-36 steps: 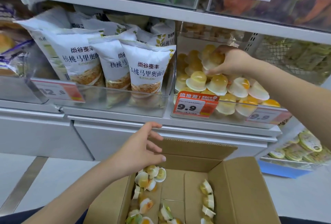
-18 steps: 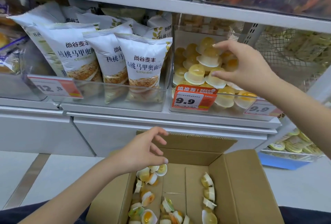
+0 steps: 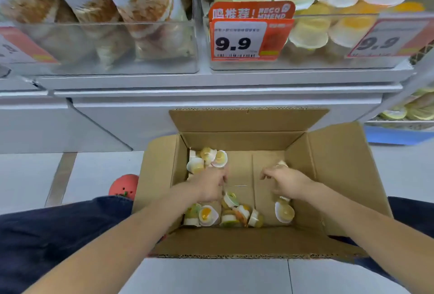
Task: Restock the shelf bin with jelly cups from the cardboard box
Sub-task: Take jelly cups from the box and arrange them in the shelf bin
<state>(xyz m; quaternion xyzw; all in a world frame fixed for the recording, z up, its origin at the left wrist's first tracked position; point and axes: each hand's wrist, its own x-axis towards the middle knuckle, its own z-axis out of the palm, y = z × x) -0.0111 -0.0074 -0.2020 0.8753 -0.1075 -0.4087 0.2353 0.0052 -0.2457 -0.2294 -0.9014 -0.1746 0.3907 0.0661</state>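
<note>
Cardboard box [image 3: 338, 164], lower centre, is holding loose cups [image 3: 206, 215] beneath both hands: left hand [image 3: 209, 185] is nearer the bigger cluster, right hand [image 3: 287, 182] hovering, fingers curled, grip unclear; bin [image 3: 305, 63] is sitting above.

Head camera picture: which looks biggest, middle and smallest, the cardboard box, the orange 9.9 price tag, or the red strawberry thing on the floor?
1. cardboard box, by far the largest.
2. orange 9.9 price tag.
3. red strawberry thing, smallest, though partly hidden behind the box.
</note>
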